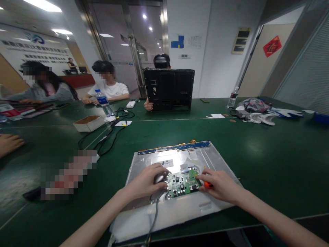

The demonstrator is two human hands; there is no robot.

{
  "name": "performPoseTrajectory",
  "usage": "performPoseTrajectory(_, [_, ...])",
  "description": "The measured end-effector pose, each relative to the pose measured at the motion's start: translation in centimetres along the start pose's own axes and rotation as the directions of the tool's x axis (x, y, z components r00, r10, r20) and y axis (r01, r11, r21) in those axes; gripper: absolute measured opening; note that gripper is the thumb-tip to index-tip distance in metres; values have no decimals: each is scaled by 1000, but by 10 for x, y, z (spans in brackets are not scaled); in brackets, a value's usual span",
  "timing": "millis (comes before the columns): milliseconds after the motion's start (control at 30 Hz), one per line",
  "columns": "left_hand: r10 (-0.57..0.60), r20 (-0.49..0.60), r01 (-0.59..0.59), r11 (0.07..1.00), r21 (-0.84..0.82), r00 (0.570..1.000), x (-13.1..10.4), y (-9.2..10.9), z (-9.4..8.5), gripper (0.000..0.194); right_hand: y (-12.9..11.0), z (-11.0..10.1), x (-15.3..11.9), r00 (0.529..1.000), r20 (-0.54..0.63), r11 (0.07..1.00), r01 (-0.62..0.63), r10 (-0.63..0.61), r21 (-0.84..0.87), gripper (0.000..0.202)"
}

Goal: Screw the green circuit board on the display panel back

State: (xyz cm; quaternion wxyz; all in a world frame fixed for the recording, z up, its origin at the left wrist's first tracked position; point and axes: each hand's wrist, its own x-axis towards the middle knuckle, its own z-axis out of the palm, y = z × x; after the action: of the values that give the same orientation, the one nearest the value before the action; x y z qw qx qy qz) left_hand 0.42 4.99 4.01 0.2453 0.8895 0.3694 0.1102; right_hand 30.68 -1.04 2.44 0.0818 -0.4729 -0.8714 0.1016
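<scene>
That green rectangular circuit board (183, 181), lower centre of the frame on a flat silver metal panel (218, 164), is probably light, stiff, kinda fragile: edges only. Your left hand (150, 180) has fingers apart at its left end; your right hand (222, 185), can't tell if it's clamped.

board (183, 182) on panel (218, 163), seemingly bag (254, 104) behind right

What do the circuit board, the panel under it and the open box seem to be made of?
Circuit board: probably a rigid resin laminate, coated green, judging by its colour and mounted components.
Panel: likely sheet metal, silvery and fairly smooth, given the bright glare.
Open box: perhaps cardboard, pale and matte outside, brownish inside, with thin walls.
</scene>
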Motion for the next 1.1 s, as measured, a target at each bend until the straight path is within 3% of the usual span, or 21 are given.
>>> performPoseTrajectory(300, [29,14,-28,999,-17,999,4,-7,-1,25,4,-2,-1,1000,-20,1000,-3,2,-20,32])
performPoseTrajectory(400, [12,-17,-12,1000,-18,1000,9,-11,-5,23,4,-19,-2,988,-155,997,26,-15,74,35])
performPoseTrajectory(500, [-22,-92,24,1000,15,995,22,-15,-13,20,2,-45,0,917,-398,969,119,-24,215,35])
performPoseTrajectory(567, [-45,-133,49,999,23,990,34,-18,-19,20,1,-63,6,837,-546,933,162,43,322,25])
performPoseTrajectory(600, [-55,-149,59,998,23,987,40,-20,-21,19,1,-70,11,820,-564,895,171,102,412,22])
performPoseTrajectory(667, [-84,-178,87,996,13,980,51,-25,-24,17,4,-78,25,827,-521,759,197,212,621,24])
performPoseTrajectory(767, [-112,-195,115,993,8,974,59,-32,-23,21,14,-70,52,878,-311,397,155,364,905,41])
performPoseTrajectory(900, [-122,-158,125,992,5,980,52,-42,-17,24,29,-36,80,889,-171,258,63,424,964,61])
performPoseTrajectory(1100, [-154,-99,155,988,1,983,39,-47,-13,25,38,3,85,873,-36,94,-11,486,996,58])
